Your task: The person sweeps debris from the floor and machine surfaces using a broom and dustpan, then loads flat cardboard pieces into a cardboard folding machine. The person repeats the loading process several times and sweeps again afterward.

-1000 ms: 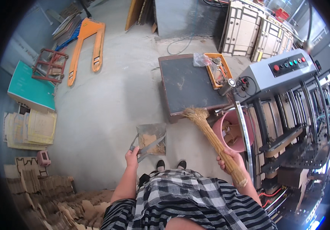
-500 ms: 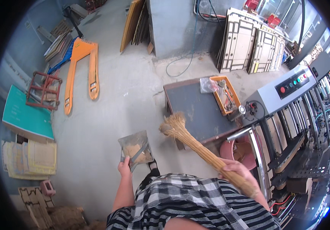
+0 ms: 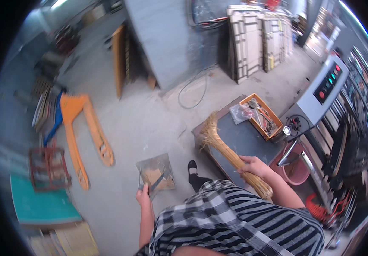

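Observation:
My left hand (image 3: 143, 195) is closed on the handle end of a flat grey dustpan (image 3: 167, 161), held out over the floor. Light brown debris (image 3: 155, 176) lies in the pan, and a dark strip crosses it. In my right hand (image 3: 254, 166) is a straw broom (image 3: 226, 152), gripped around its bundled handle. The broom is tilted, its frayed bristle end up and to the left, in front of the corner of a dark-topped table (image 3: 252, 137).
An orange tool tray (image 3: 275, 135) and a clear plastic bag (image 3: 237, 114) sit on the table. Beside it stand a pink bucket (image 3: 297, 173) and a grey control box (image 3: 320, 100). An orange pallet jack (image 3: 75, 112) and a red metal frame (image 3: 49, 170) are at left.
The view has swung, and one foot now shows farther forward. Both hands keep their hold; the broom's bristles now appear over the table's near-left corner.

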Motion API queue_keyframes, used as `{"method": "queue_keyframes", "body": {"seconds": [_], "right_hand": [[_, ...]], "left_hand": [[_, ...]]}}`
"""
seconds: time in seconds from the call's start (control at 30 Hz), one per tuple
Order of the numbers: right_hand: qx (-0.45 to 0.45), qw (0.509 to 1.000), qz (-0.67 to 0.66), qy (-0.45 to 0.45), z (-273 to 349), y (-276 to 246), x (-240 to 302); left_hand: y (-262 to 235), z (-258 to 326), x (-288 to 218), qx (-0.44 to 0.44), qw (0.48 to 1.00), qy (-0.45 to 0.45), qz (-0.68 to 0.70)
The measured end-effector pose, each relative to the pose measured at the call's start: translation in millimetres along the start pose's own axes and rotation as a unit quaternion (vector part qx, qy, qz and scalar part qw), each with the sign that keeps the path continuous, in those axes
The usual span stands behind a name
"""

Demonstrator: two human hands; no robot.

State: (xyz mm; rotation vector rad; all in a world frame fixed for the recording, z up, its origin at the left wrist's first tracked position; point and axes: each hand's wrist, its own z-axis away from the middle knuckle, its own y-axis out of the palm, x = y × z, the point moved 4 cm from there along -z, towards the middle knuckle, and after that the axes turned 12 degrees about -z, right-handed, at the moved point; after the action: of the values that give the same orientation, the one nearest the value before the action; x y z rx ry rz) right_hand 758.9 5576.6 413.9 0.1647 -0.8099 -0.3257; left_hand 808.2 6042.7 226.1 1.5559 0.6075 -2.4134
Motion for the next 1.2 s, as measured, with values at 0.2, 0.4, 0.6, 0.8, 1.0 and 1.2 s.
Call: {"method": "queue_keyframes", "body": {"seconds": [0.2, 0.4, 0.6, 0.8, 1.0, 1.2], "right_hand": [[-0.081, 0.977, -0.185, -0.061, -161.8, 33.3, 77.7], [-0.128, 0.956, -0.250, -0.083, -287.6, 27.0, 126.1], [-0.287, 0.952, -0.003, -0.105, -340.8, -14.5, 145.3], [-0.420, 0.897, 0.067, -0.118, -349.0, -46.6, 223.1], [-0.368, 0.831, -0.332, -0.252, -370.9, -83.6, 275.0], [-0.309, 0.799, -0.481, -0.189, -413.3, -177.2, 263.8]], "left_hand": [[63.3, -104.0, -122.7, 0.106, 0.991, 0.049, -0.059], [176.8, -187.5, -247.3, 0.272, 0.947, 0.095, -0.143], [324.9, -240.3, -329.4, 0.433, 0.860, 0.137, -0.231], [474.7, -297.8, -378.3, 0.543, 0.798, 0.132, -0.225], [628.5, -297.8, -412.6, 0.664, 0.704, 0.129, -0.218], [766.6, -238.2, -420.7, 0.687, 0.654, 0.162, -0.273]]}}
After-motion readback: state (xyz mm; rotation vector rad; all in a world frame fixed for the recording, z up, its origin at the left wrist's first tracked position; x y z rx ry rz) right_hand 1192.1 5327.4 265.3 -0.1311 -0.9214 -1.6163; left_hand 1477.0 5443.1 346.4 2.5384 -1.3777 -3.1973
